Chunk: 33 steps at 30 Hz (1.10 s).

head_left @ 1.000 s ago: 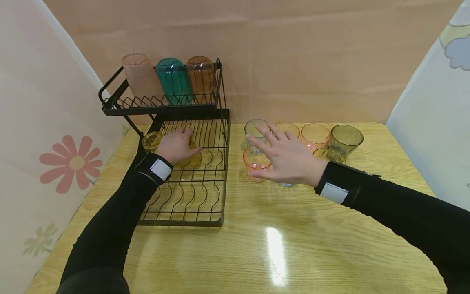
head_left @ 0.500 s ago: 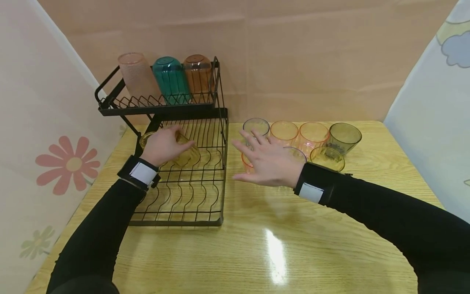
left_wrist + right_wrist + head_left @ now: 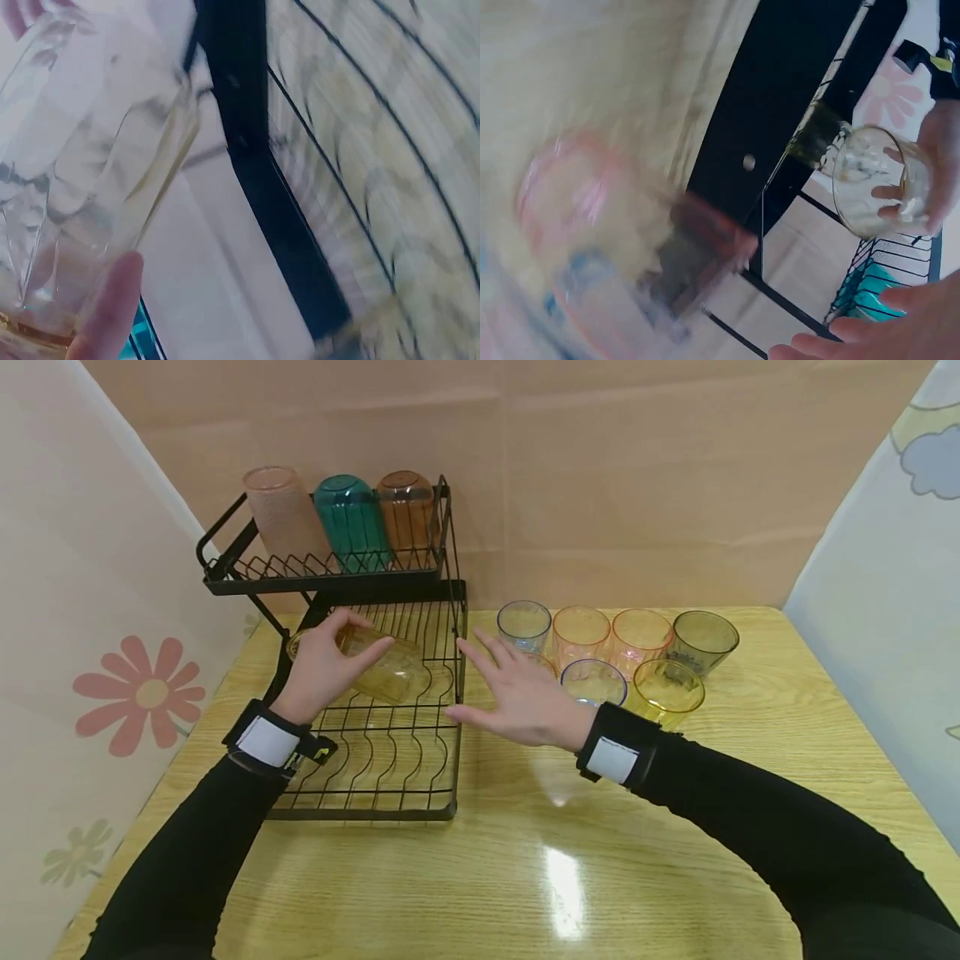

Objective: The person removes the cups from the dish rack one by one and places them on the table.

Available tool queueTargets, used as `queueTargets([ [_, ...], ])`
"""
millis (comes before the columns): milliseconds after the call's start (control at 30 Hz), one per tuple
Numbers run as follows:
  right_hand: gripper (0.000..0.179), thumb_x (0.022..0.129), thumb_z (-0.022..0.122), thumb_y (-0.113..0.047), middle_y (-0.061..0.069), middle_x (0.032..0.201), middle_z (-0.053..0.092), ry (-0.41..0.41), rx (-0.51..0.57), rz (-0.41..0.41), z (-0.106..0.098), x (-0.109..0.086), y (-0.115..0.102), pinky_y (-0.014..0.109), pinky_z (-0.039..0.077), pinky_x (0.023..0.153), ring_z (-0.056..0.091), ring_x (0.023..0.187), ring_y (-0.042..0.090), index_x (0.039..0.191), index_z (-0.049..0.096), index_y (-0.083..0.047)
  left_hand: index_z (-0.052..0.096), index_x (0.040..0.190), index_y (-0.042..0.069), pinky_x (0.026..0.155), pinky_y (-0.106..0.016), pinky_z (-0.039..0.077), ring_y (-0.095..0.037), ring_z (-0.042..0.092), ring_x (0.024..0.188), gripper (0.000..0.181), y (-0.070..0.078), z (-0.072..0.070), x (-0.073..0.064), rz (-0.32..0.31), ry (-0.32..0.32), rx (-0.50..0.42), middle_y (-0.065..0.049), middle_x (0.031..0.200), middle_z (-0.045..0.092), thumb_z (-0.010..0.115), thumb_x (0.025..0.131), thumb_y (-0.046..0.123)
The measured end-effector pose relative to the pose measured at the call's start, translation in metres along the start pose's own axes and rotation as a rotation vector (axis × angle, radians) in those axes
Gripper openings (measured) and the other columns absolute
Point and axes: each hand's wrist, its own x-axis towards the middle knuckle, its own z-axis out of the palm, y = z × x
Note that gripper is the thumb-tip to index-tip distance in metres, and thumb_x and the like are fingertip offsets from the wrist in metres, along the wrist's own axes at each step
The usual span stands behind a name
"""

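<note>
My left hand (image 3: 318, 668) grips a yellowish clear drinking glass (image 3: 397, 672) lying tilted above the lower tier of the black dish rack (image 3: 360, 816). In the left wrist view my thumb and fingertips press the faceted wall of this glass (image 3: 82, 150). Its open mouth faces the camera in the right wrist view. Another yellow glass (image 3: 292, 647) is partly hidden behind my left hand on the rack's left side. Fingers spread and holding nothing, my right hand (image 3: 525, 702) hovers beside the rack's right edge, covering most of an orange-rimmed glass (image 3: 546, 665).
On the upper tier stand a pink tumbler (image 3: 288, 518), a teal glass (image 3: 351, 522) and a brown glass (image 3: 407, 514). Several glasses stand on the wooden table (image 3: 675, 877) to the right, among them blue-rimmed (image 3: 594, 682), yellow (image 3: 669, 687) and olive (image 3: 703, 642) ones.
My left hand has taken hold of the yellowish glass and tilted it up from the rack's lower tier. My right hand has moved left from over the glasses toward the rack.
</note>
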Motion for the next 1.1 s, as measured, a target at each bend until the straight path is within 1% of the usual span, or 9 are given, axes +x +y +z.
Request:
queueTargets([
  [200, 0.082, 0.084, 0.028, -0.072, 0.000, 0.151, 0.005, 0.057, 0.318, 0.118, 0.008, -0.004, 0.001, 0.045, 0.019, 0.102, 0.012, 0.134, 0.022, 0.146, 0.001, -0.026, 0.053, 0.110, 0.008, 0.076, -0.035, 0.036, -0.015, 0.044, 0.097, 0.041, 0.019, 0.015, -0.007, -0.012, 0.071, -0.296, -0.002, 0.109, 0.050, 0.061, 0.084, 0.040],
  [300, 0.079, 0.086, 0.029, -0.068, 0.001, 0.150, 0.010, 0.104, 0.531, 0.165, 0.010, -0.006, 0.003, 0.039, 0.019, 0.103, 0.016, 0.134, 0.019, 0.146, 0.003, -0.024, 0.051, 0.111, 0.005, 0.082, -0.035, 0.034, -0.016, 0.043, 0.101, 0.037, 0.028, 0.027, -0.010, -0.005, 0.100, -0.425, -0.004, 0.110, 0.050, 0.060, 0.086, 0.031],
  [367, 0.078, 0.087, 0.028, -0.067, 0.003, 0.150, 0.011, 0.130, 0.674, 0.184, 0.011, -0.008, 0.004, 0.040, 0.022, 0.102, 0.018, 0.133, 0.022, 0.146, 0.003, -0.023, 0.050, 0.112, 0.003, 0.086, -0.037, 0.033, -0.017, 0.042, 0.103, 0.036, 0.034, 0.035, -0.012, -0.003, 0.115, -0.495, -0.006, 0.110, 0.049, 0.059, 0.087, 0.026],
  [500, 0.081, 0.087, 0.023, -0.069, 0.010, 0.149, 0.009, 0.172, 0.955, 0.223, 0.013, -0.010, 0.002, 0.044, 0.027, 0.099, 0.021, 0.132, 0.028, 0.145, 0.000, -0.018, 0.048, 0.113, 0.002, 0.092, -0.037, 0.030, -0.016, 0.040, 0.108, 0.035, 0.048, 0.049, -0.016, -0.014, 0.142, -0.573, -0.006, 0.112, 0.046, 0.059, 0.088, 0.024],
  [667, 0.083, 0.087, 0.017, -0.070, 0.015, 0.149, 0.010, 0.222, 1.215, 0.316, 0.013, -0.012, -0.004, 0.046, 0.031, 0.097, 0.024, 0.130, 0.035, 0.145, -0.005, -0.014, 0.045, 0.115, 0.004, 0.083, -0.036, 0.042, -0.021, 0.046, 0.102, 0.041, 0.067, 0.064, -0.021, -0.038, 0.125, -0.656, -0.008, 0.113, 0.043, 0.062, 0.085, 0.027],
  [767, 0.082, 0.086, 0.015, -0.070, 0.013, 0.149, 0.009, 0.243, 1.319, 0.372, 0.011, -0.013, -0.008, 0.048, 0.031, 0.097, 0.019, 0.132, 0.036, 0.146, -0.004, -0.017, 0.043, 0.116, 0.003, 0.075, -0.037, 0.047, -0.026, 0.049, 0.097, 0.045, 0.078, 0.073, -0.022, -0.027, 0.100, -0.715, -0.010, 0.113, 0.043, 0.064, 0.084, 0.026],
  [867, 0.081, 0.086, 0.015, -0.071, 0.011, 0.151, 0.003, 0.273, 1.373, 0.390, 0.008, -0.013, -0.012, 0.054, 0.030, 0.095, 0.013, 0.133, 0.036, 0.146, -0.003, -0.019, 0.042, 0.116, 0.003, 0.074, -0.037, 0.048, -0.028, 0.050, 0.097, 0.051, 0.086, 0.080, -0.023, -0.020, 0.084, -0.739, -0.011, 0.113, 0.043, 0.067, 0.081, 0.028],
  [1033, 0.081, 0.084, 0.015, -0.072, 0.003, 0.151, -0.005, 0.293, 1.360, 0.404, 0.003, -0.017, -0.016, 0.059, 0.024, 0.096, 0.005, 0.135, 0.027, 0.146, -0.006, -0.023, 0.041, 0.117, 0.002, 0.076, -0.036, 0.047, -0.030, 0.049, 0.099, 0.054, 0.095, 0.091, -0.025, -0.005, 0.071, -0.726, -0.011, 0.114, 0.044, 0.070, 0.077, 0.022],
  [1100, 0.081, 0.085, 0.016, -0.072, 0.003, 0.151, -0.001, 0.301, 1.331, 0.417, 0.001, -0.018, -0.016, 0.058, 0.019, 0.098, 0.006, 0.135, 0.024, 0.146, -0.001, -0.022, 0.039, 0.118, 0.000, 0.077, -0.037, 0.047, -0.033, 0.048, 0.100, 0.054, 0.099, 0.093, -0.025, -0.005, 0.060, -0.733, -0.012, 0.114, 0.043, 0.070, 0.077, 0.016],
])
